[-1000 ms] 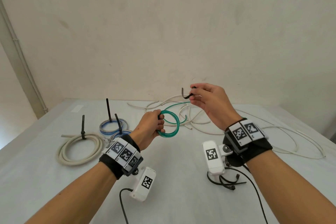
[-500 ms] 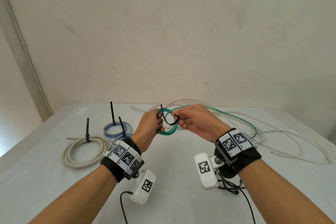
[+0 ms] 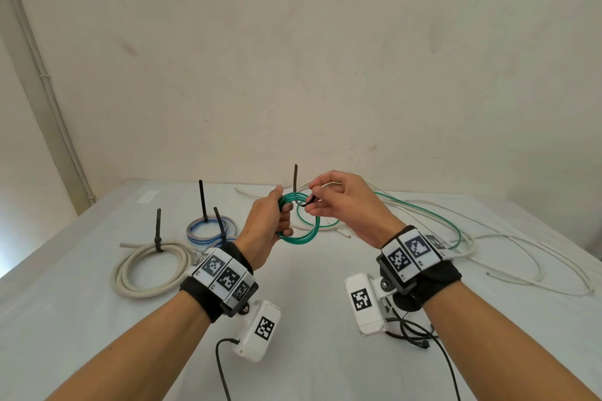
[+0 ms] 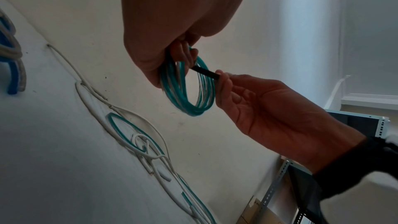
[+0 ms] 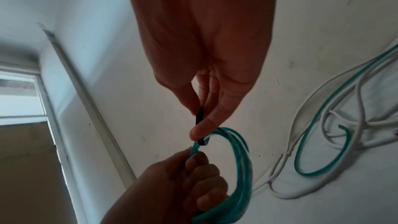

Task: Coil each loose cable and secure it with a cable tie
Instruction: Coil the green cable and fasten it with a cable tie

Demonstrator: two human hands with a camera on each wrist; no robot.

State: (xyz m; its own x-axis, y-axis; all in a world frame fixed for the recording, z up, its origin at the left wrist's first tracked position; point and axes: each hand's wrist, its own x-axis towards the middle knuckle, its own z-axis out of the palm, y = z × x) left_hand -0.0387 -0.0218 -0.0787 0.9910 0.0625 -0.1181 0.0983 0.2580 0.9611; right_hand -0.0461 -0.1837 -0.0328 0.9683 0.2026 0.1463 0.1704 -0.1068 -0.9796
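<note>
My left hand (image 3: 277, 221) grips a small green cable coil (image 3: 301, 233) held up over the table; the coil (image 4: 189, 89) hangs below its fingers in the left wrist view. My right hand (image 3: 329, 202) pinches a black cable tie (image 3: 304, 203) at the coil's upper rim, between thumb and forefinger (image 5: 202, 130). The tie (image 4: 204, 72) passes through the loop, and its tail (image 3: 295, 177) sticks straight up. The green coil (image 5: 239, 168) curves down into the left fist (image 5: 189, 185) in the right wrist view.
A cream coil (image 3: 151, 265) and blue-and-white coils (image 3: 210, 229), each with an upright black tie, lie at the left. Loose white cables (image 3: 521, 257) and a loose green cable (image 3: 433, 221) sprawl over the right and back of the white table (image 3: 309, 303).
My right hand came in from the upper right to the coil with the tie, and the tie now runs through the loop. Both hands have risen a little.
</note>
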